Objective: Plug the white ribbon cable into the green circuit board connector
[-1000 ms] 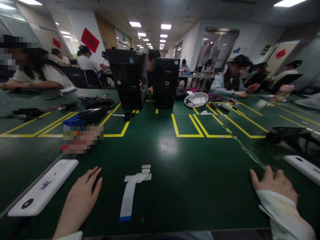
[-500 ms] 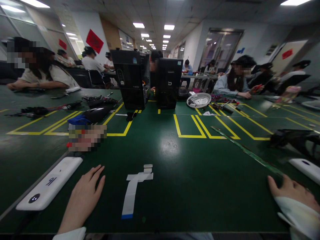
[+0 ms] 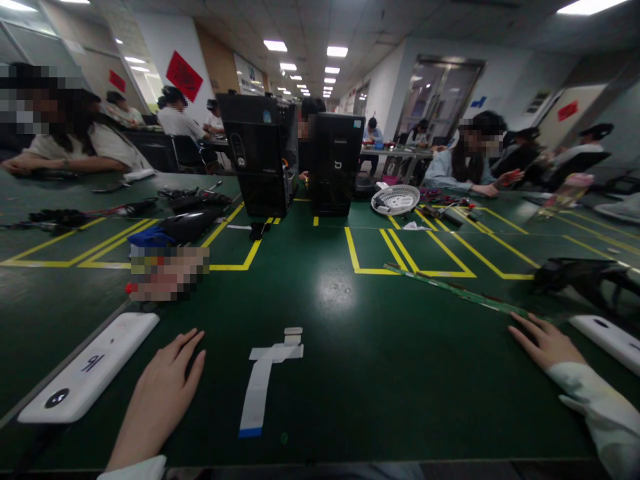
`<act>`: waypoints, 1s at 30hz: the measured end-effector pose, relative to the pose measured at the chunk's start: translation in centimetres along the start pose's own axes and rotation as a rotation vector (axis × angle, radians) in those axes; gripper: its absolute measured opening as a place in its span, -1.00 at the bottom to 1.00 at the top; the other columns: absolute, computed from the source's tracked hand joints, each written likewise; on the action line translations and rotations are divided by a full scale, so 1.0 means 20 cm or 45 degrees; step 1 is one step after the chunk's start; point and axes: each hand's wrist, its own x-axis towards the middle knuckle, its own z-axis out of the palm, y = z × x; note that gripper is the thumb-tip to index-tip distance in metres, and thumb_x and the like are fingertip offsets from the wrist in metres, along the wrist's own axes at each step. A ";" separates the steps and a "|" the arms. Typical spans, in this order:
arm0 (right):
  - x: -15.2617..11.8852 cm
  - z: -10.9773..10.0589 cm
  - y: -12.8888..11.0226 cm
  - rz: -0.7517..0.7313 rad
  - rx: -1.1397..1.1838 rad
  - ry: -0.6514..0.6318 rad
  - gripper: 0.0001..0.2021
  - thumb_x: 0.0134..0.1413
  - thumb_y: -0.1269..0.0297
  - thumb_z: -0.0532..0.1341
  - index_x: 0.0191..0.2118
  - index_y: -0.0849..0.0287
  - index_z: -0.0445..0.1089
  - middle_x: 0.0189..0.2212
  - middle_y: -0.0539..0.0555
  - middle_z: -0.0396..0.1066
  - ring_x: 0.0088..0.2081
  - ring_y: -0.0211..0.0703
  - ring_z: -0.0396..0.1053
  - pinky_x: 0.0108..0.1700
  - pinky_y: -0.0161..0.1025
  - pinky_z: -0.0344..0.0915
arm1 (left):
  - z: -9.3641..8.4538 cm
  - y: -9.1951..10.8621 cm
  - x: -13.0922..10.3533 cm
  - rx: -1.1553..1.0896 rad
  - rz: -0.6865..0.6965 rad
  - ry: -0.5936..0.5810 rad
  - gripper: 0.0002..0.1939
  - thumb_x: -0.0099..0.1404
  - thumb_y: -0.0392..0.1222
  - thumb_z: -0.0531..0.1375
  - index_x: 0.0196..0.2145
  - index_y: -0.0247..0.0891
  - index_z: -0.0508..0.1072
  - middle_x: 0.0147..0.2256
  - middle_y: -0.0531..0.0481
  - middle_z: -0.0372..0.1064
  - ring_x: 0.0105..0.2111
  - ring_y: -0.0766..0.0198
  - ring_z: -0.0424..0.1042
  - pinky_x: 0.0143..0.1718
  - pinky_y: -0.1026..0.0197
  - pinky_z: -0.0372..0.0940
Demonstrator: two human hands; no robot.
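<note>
My left hand (image 3: 163, 393) lies palm down on the green table, fingers stretched out and holding nothing. Just right of it is a flat white ribbon cable (image 3: 257, 390) with a blue end and a connector at its top. A long, narrow green circuit board (image 3: 457, 289) lies slantwise on the table. At the board's near right end is my right hand (image 3: 547, 340), its fingers extended and apart, the fingertips at or touching that end.
White devices lie at the left (image 3: 90, 370) and the right edge (image 3: 607, 340). Two black computer towers, one on the left (image 3: 257, 157) and one on the right (image 3: 337, 167), stand ahead. Beyond are a white basket (image 3: 395, 200), cables (image 3: 55, 219), yellow tape outlines and several seated people.
The green circuit board has shifted left and turned to lie more crosswise. My right hand has moved left and forward, its fingers straightening. My left hand and the ribbon cable stay put.
</note>
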 end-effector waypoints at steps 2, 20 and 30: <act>0.03 0.02 0.02 -0.073 0.072 -0.065 -0.38 0.07 0.02 -0.11 0.17 0.24 0.23 0.21 0.34 0.11 0.23 0.15 0.08 0.19 0.04 0.06 | 0.00 0.00 0.00 -0.003 -0.005 0.001 -0.39 0.32 0.08 -0.13 0.12 -0.37 0.33 0.11 -0.28 0.27 0.10 -0.08 0.28 0.11 -0.12 0.19; 0.04 0.03 -0.51 -0.855 0.229 0.196 -0.33 0.12 -0.17 -0.05 0.20 0.19 0.20 0.14 0.31 0.22 0.13 0.17 0.22 0.15 0.13 0.17 | -0.01 0.01 0.00 0.000 0.026 0.033 -0.39 0.34 0.08 -0.15 0.11 -0.39 0.33 0.10 -0.28 0.28 0.09 -0.09 0.29 0.10 -0.14 0.21; -0.19 -0.07 -1.11 -1.242 0.324 0.232 -0.41 0.20 -0.06 0.01 0.22 0.22 0.21 0.18 0.26 0.19 0.14 0.11 0.15 0.16 0.11 0.15 | -0.01 0.02 0.00 -0.012 0.015 0.040 -0.40 0.33 0.08 -0.14 0.11 -0.37 0.33 0.10 -0.28 0.28 0.08 -0.09 0.29 0.08 -0.16 0.22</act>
